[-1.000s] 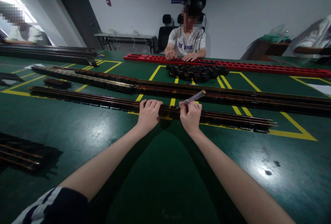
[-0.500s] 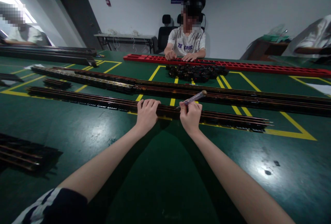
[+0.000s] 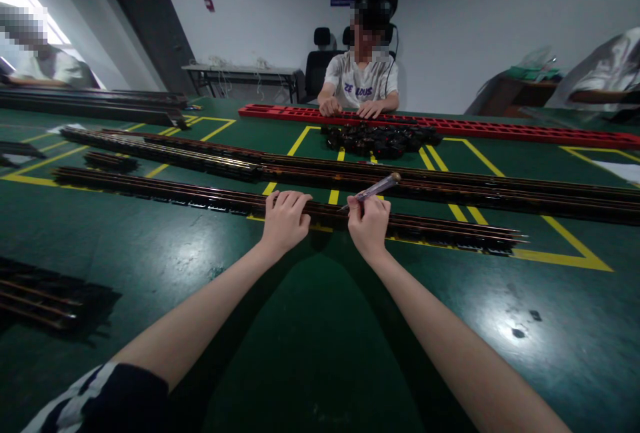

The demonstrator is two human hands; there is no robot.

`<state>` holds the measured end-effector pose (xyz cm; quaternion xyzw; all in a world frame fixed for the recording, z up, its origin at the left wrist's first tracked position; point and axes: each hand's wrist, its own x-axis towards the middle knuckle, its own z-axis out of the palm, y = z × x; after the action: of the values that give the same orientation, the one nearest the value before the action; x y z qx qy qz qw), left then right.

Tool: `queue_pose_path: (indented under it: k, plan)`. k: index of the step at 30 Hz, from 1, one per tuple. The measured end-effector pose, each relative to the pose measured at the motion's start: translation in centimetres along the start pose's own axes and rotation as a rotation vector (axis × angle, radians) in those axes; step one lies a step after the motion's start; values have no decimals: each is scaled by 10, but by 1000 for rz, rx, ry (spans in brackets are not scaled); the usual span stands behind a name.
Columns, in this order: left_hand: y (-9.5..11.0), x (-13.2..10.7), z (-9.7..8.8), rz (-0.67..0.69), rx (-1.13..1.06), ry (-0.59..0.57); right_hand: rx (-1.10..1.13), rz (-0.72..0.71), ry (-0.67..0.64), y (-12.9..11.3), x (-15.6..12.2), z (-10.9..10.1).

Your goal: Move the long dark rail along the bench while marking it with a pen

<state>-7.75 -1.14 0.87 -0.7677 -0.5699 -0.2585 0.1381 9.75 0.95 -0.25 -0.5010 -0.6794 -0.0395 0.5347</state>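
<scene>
A long black strip with copper-coloured rods [image 3: 450,231] lies across the table in front of me. My left hand [image 3: 285,223] grips it near its middle, fingers curled over the far edge and thumb on the near side. Just to the right, my right hand [image 3: 369,228] is closed around a screwdriver with a clear handle [image 3: 379,186]. The handle leans up to the right, and the thin tip points down-left at the strip. Whether the tip touches the strip, I cannot tell.
Behind lie more rodded strips [image 3: 450,190], a pile of small black parts [image 3: 385,140] and a long red frame [image 3: 500,130]. A co-worker [image 3: 363,80] has both hands at that frame. Another rodded strip [image 3: 45,293] lies at near left. Yellow tape [image 3: 565,260] marks the green table.
My left thumb has shifted slightly outward to the right along the near side of the strip. My right hand and the screwdriver stay almost still.
</scene>
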Motion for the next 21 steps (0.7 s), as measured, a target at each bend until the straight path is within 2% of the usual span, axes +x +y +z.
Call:
queue_pose_path:
  k: [8,21]
  plan:
    - [-2,1,5,86,-45,-120,-15,-6,8,-1,0,-1]
    - [-2,2,8,86,1,-106,-7,-16,16,3,0,1]
